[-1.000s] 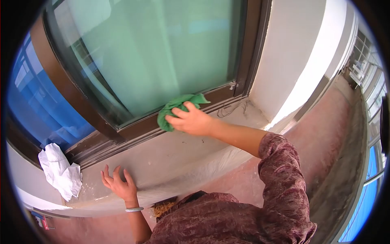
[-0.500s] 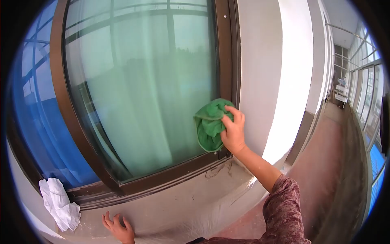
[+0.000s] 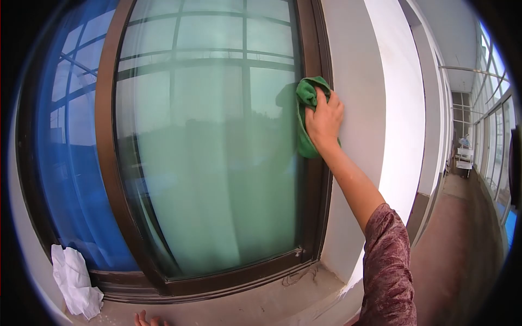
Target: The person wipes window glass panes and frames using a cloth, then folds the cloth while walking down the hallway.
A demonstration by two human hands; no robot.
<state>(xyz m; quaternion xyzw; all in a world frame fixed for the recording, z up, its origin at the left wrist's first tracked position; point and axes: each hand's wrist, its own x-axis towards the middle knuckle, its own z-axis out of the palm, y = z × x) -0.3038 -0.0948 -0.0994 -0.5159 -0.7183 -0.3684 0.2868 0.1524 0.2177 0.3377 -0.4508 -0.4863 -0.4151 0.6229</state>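
My right hand (image 3: 325, 120) grips a bunched green cloth (image 3: 308, 142) against the brown right-hand frame (image 3: 312, 54) of a sliding window. The cloth hangs down below my fingers and overlaps the edge of the glass pane (image 3: 206, 157). Behind that pane hangs a pale curtain, and the glass carries reflections of a gridded window. At the bottom edge of the view, only the fingertips of my left hand (image 3: 148, 319) show, apart from each other, by the sill (image 3: 239, 309). Most of that hand is out of frame.
A crumpled white cloth or paper (image 3: 76, 281) lies at the sill's left end. Blue curtain (image 3: 81, 206) shows behind the left pane. White wall (image 3: 356, 108) borders the window's right side. A long corridor (image 3: 451, 217) runs off to the right, with a white object (image 3: 464, 157) far down it.
My right hand has slid the green cloth up the window frame from near the lower corner. The view has tilted upward, so my left hand now shows only its fingertips.
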